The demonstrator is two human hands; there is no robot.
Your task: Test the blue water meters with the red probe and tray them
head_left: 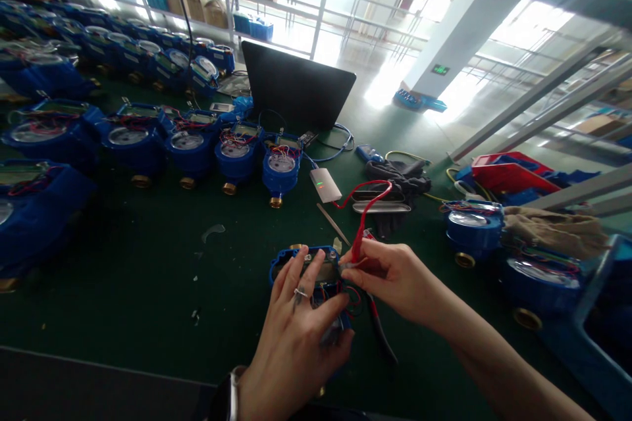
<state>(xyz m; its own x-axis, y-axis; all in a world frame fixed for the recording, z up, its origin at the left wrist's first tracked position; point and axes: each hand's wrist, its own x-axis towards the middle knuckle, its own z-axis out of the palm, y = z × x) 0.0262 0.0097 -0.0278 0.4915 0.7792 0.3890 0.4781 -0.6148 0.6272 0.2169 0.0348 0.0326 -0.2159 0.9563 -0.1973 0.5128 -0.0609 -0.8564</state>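
A blue water meter [324,272] with an open electronics housing and thin coloured wires lies on the green table before me. My left hand [301,329] is laid across it, fingers curved over the housing's top edge and thumb along its right side, holding it. Much of the meter is hidden under this hand. At the housing's right edge, my right hand [385,270] pinches the end of a red cable [364,220]; its tip is mostly covered by the fingers. The cable runs to a small pale box [326,185] with lit indicators. Under my right hand lies a black-and-red handled tool [381,335].
A row of blue meters [281,168] stands behind to the left. A black laptop [299,82] is at the back. Dark cloth [405,177], two more meters [474,230] and a blue bin [582,329] are on the right. A thin stick [332,222] lies beyond my hands.
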